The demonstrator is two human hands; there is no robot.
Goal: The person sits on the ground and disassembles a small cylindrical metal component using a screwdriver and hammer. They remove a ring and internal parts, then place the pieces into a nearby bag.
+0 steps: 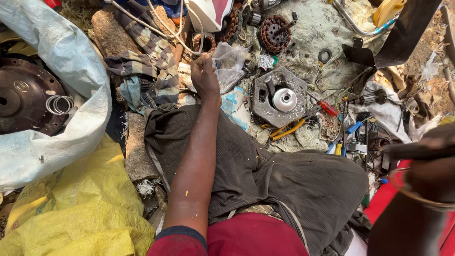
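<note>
Closest to the camera sits the person's lap, with a red shirt (256,237) and dark striped trousers (294,185) spread wide over the ground. The right hand (433,178) is very near the camera at the right edge and looks blurry; it seems closed around a dark thin tool (417,151), but what kind of tool I cannot tell. To the left of the lap lie a yellow sack (80,208) and a big white sack (57,95). The left arm stretches forward, and the left hand (204,76) rests far out, its fingers bent and pinching a clear plastic bag (230,64) beside a checked cloth (151,61). The two hands are well apart. Just past the knees sits a grey metal block (265,102) with a shiny round cap (284,99) in its middle, and yellow-handled pliers (289,129) and a red-handled screwdriver (328,108) lie next to it. Farther away are a copper motor coil (204,42) and a round brown motor core (275,32). The ground is crowded with small parts, so the bag could tip and spill tiny pieces into the mess, where they would be hard to find. The bag is thin, too, and a sharp part could rip it.
</note>
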